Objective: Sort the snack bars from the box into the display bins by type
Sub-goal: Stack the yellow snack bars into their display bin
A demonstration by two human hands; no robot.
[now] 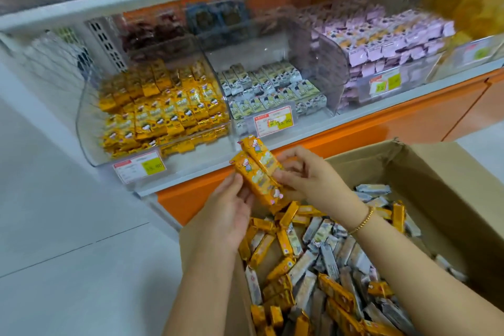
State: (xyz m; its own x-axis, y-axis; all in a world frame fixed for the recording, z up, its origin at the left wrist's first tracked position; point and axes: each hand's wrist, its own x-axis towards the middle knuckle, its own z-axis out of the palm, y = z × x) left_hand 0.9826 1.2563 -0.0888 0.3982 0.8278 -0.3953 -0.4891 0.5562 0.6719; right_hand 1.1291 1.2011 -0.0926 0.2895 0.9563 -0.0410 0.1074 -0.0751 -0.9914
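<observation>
The cardboard box (436,185) is standing open, its flaps folded outward. Just above its far left corner, the left hand (231,215) and the right hand (308,180) are meeting, both closing around 2 yellow bars (256,183). The bars are lying side by side, slanting up and away from the box, their cartoon-printed faces turning toward the camera. The left hand is gripping the lower end of the nearer bar, while the right hand's fingers are curling round the right edges of the pair. A gold bracelet (364,222) is circling the right wrist above the box's middle.

Inside the box, loose yellow snack bars (335,292) and loose white snack bars (330,259) are lying jumbled together, the yellow ones crowding more toward its left side.

Beyond the box, 3 clear display bins are standing in a row on a shelf with an orange base (354,131). The yellow bin (87,123), beyond and to the left of the box, is holding neat rows of yellow packs. The white bin (245,57), straight beyond the box's far left corner, is holding white packs and showing bare space at its back. The purple bin (331,63), beyond the box's right half, is brimming with lilac packs. Price tags (274,120) are hanging on the bin fronts that are facing the box.
</observation>
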